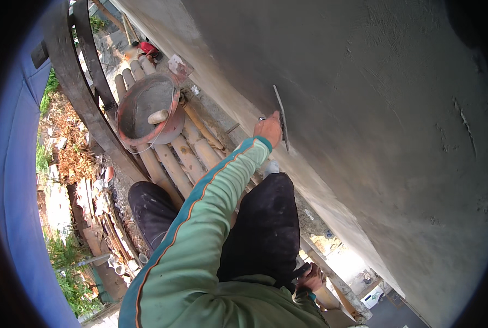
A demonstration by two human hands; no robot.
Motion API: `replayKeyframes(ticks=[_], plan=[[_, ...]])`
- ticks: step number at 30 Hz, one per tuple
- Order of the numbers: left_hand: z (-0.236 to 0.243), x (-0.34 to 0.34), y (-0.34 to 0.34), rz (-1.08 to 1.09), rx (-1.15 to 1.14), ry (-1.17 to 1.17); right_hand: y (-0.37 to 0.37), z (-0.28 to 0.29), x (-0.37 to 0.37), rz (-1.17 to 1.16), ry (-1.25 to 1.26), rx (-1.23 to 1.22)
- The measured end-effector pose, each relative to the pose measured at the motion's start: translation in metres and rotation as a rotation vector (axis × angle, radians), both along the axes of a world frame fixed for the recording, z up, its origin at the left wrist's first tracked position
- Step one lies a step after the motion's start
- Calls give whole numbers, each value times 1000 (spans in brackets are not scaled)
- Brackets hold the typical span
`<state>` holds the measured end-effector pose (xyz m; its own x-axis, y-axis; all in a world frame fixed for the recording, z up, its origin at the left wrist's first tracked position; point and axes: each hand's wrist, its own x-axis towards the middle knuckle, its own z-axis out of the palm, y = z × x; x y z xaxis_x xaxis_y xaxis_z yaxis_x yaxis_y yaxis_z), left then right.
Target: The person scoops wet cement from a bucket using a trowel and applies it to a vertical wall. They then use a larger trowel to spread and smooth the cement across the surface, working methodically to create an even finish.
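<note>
My left hand (268, 131) is closed on a flat steel trowel (281, 118), its blade at the grey plastered wall (386, 126) that fills the right side. A red-rimmed bucket (151, 131) of grey mortar stands up and to the left of that hand, on a platform of round poles (189, 156); a pale rounded object (157, 117) lies in it or at its near side. My right hand (310, 279) is low on the right beside my dark-trousered leg, fingers curled on a dark object I cannot make out.
Dark beams (82, 93) slant along the platform's left side, with a blue sheet (19, 175) at the far left. Below lie scrap wood (91, 213), dry leaves and plants. Farther along, a person in red (148, 50) crouches. A pole (337, 284) runs at lower right.
</note>
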<state>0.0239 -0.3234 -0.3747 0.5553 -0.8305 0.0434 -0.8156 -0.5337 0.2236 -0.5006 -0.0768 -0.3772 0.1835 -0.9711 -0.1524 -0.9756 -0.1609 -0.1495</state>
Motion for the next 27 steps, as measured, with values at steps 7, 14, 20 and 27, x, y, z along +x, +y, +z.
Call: replayKeyframes(ticks=[7,14,20,27], plan=[[-1,-292,-16,47,-65,587,0,2,-8,27,-20,-67],[-30,-332,49,-372,-133,565,-2,5,-4,18,6,-31],[-7,-77,74,-131,-115,368,3,11,-10,-110,9,61],[83,131,31,137,-22,55,-2,12,-4,-91,-40,83]])
